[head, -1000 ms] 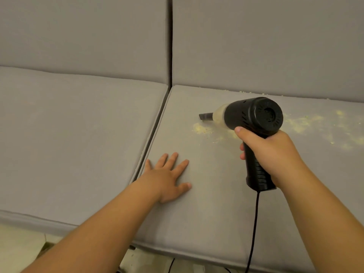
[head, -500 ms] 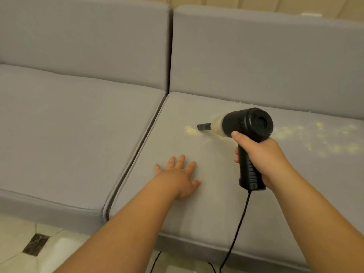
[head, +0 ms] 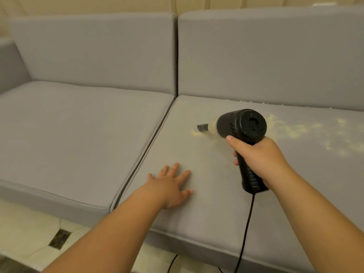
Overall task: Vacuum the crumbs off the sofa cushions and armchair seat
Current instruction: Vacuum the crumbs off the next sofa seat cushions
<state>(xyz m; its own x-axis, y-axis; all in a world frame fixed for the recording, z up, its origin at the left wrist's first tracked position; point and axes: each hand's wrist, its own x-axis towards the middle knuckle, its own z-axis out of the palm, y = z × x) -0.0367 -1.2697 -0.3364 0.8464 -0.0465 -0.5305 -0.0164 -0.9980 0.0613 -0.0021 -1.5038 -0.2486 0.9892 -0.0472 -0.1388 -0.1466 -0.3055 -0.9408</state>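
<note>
My right hand (head: 260, 160) grips the handle of a black handheld vacuum (head: 241, 125) over the right grey seat cushion (head: 206, 203). Its narrow nozzle (head: 202, 127) points left and sits just above a small pile of yellow crumbs (head: 196, 133). More yellow crumbs (head: 295, 129) lie scattered to the right of the vacuum, and a thin line of them runs along the back seam. My left hand (head: 171, 186) rests flat on the same cushion with fingers spread, in front of and to the left of the nozzle.
The left seat cushion (head: 78, 131) lies beside a dark gap (head: 145, 150). Grey back cushions (head: 266, 56) rise behind, with an armrest (head: 11, 66) at the far left. The vacuum's black cord (head: 247, 229) hangs over the sofa's front edge to the tiled floor (head: 29, 233).
The view has pulled back and tilted up, so more of the back cushions and floor show. The nozzle stays at the left crumb pile, which looks smaller. My left hand remains flat.
</note>
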